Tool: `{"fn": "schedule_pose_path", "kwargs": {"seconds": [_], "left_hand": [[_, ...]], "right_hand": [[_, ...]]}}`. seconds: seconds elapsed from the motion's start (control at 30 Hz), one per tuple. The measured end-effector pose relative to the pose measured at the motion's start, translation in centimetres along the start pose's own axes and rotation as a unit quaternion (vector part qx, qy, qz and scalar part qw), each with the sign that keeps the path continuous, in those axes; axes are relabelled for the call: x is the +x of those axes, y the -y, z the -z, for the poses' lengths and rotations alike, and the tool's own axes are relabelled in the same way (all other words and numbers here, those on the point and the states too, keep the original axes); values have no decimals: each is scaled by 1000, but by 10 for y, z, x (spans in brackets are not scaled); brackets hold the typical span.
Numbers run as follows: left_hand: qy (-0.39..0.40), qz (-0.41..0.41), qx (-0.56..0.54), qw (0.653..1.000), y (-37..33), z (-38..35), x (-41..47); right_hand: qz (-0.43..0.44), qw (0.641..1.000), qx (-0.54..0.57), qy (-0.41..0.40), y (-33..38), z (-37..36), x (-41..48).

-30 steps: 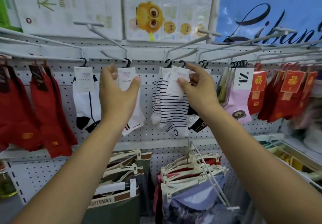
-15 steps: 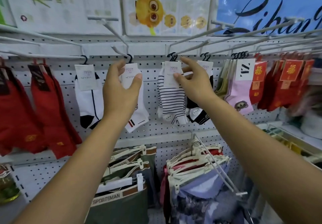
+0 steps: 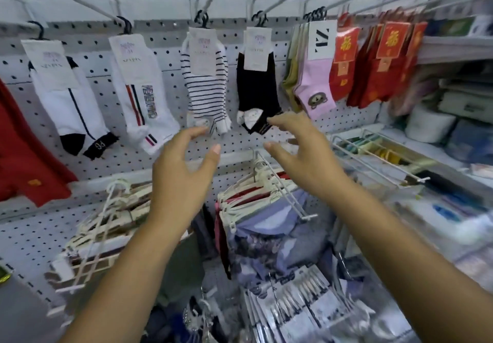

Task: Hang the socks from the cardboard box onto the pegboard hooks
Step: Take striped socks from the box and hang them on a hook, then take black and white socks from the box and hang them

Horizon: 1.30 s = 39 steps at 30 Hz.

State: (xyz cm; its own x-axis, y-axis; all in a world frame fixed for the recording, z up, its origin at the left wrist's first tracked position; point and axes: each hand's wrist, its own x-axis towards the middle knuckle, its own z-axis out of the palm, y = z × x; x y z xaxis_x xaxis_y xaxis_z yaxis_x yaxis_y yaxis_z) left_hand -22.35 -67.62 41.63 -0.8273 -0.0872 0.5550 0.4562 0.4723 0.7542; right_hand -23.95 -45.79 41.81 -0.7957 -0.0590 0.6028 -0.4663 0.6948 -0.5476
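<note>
Hovering empty, my left hand and right hand spread loosely just below the striped socks and black socks hanging directly above them. Light, floppy pairs, I reckon; best pinched at the stiff card header, by the hook.

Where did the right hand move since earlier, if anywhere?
Yes: the right hand dropped from the black-striped white sock's card to beside the black sock's toe.

White pegboard; hooks carry striped socks, black socks, pink socks, red socks
</note>
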Motion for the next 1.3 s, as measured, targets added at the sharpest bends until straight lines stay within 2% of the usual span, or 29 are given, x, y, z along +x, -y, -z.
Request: {"fn": "schedule_pose_path", "kwargs": {"seconds": [0.17, 0.43, 0.7, 0.93, 1.07, 1.3], "left_hand": [[67, -1, 32, 997, -24, -56, -65], [199, 13, 9, 980, -87, -170, -200], [343, 24, -15, 939, -138, -281, -330], [439, -12, 11, 898, -162, -354, -388], [490, -31, 30, 871, -166, -398, -410], [573, 22, 49, 818, -166, -493, -426]], "right_hand": [[-41, 997, -56, 43, -31, 46, -90], [-174, 976, -110, 74, -108, 149, -271], [-313, 936, -147, 66, -159, 255, -440], [-425, 894, -143, 22, -192, 315, -526], [-497, 858, -131, 11, -220, 331, -567], [-583, 806, -99, 4, -290, 355, -607]]}}
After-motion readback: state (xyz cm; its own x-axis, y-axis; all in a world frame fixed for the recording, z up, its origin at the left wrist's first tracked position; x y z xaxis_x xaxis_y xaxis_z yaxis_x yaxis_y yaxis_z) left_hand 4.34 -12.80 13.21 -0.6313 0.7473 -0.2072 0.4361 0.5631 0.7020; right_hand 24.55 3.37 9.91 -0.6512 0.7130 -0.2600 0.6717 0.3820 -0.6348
